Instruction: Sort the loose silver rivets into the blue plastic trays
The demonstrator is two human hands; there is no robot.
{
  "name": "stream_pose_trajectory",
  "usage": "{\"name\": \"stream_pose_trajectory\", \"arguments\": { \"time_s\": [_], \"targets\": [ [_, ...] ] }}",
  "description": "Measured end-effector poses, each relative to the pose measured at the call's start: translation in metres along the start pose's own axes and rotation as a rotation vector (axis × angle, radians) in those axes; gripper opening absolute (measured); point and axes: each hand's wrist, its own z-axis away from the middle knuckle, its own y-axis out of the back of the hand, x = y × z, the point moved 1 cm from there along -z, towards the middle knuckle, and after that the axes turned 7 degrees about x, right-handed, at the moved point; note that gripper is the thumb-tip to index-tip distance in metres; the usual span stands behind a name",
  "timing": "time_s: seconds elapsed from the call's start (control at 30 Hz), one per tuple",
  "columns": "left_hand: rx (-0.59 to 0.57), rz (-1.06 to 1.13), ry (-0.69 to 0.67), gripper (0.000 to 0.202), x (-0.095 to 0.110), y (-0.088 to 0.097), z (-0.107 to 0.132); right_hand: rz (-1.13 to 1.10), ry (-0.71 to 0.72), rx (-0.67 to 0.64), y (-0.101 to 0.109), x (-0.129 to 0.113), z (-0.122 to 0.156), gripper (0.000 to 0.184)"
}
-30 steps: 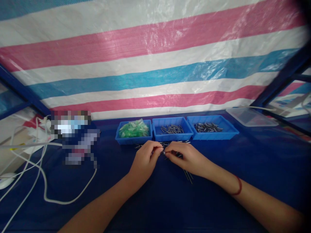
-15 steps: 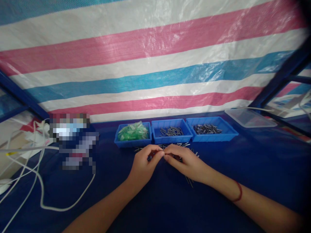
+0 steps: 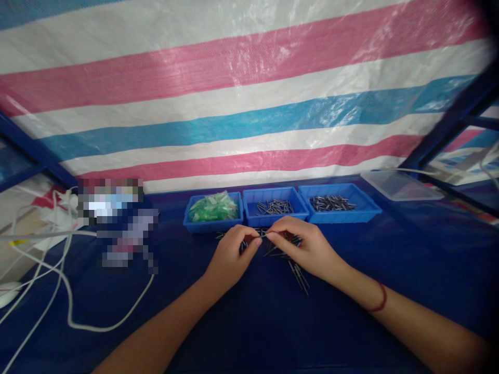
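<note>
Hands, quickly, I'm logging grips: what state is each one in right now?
Left hand: closed, pinching a thin metal piece.
Right hand: closed, pinching the same piece.

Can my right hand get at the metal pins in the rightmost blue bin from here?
Probably yes: the rightmost blue bin is open on top, just beyond your right hand, with nothing visible covering the metal pins. That hand seems busy pinching a thin metal piece.

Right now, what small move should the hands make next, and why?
Perhaps nudge the right hand gently toward the left hand, since both seem to pinch one thin piece and a small gap separates their fingers.
</note>
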Motion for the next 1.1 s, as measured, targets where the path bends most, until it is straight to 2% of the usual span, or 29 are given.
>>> {"name": "stream_pose_trajectory", "arguments": {
  "time_s": [0.07, 0.13, 0.23, 0.27, 0.33, 0.43, 0.53, 0.67, 0.77, 0.9, 1.0, 1.1],
  "targets": [
    [-0.021, -0.098, -0.060, 0.017, -0.001, 0.002, -0.001, 0.090, 0.028, 0.087, 0.012, 0.002, -0.004, 0.018],
    [-0.055, -0.210, -0.104, 0.022, -0.002, 0.005, -0.001, 0.230, 0.018, 0.243, 0.030, 0.009, -0.010, 0.018],
    [-0.120, -0.355, -0.118, 0.028, -0.002, 0.008, 0.000, 0.474, -0.062, 0.476, 0.064, 0.027, -0.018, 0.021],
    [-0.142, -0.388, -0.114, 0.029, -0.002, 0.008, 0.000, 0.548, -0.092, 0.517, 0.073, 0.034, -0.020, 0.022],
    [-0.179, -0.427, -0.108, 0.030, -0.003, 0.007, 0.002, 0.671, -0.132, 0.544, 0.087, 0.050, -0.023, 0.025],
    [-0.211, -0.437, -0.114, 0.028, -0.005, 0.004, 0.003, 0.774, -0.174, 0.483, 0.093, 0.069, -0.024, 0.031],
    [-0.224, -0.428, -0.119, 0.024, -0.007, 0.003, 0.003, 0.846, -0.212, 0.444, 0.090, 0.073, -0.023, 0.036],
    [-0.240, -0.418, -0.130, 0.019, -0.006, 0.002, 0.002, 0.772, -0.128, 0.444, 0.075, 0.054, -0.022, 0.027],
    [-0.244, -0.438, -0.141, 0.018, -0.004, 0.001, 0.001, 0.642, 0.028, 0.317, 0.053, 0.033, -0.018, 0.019],
    [-0.227, -0.494, -0.150, 0.019, -0.003, 0.001, 0.001, 0.496, 0.189, 0.037, 0.018, 0.013, -0.008, 0.016],
    [-0.178, -0.483, -0.172, 0.020, -0.003, 0.000, 0.002, 0.437, 0.224, -0.099, -0.001, 0.008, 0.001, 0.013],
    [-0.105, -0.339, -0.172, 0.020, -0.001, 0.000, 0.002, 0.315, 0.168, -0.096, -0.010, 0.006, 0.005, 0.012]
  ]
}}
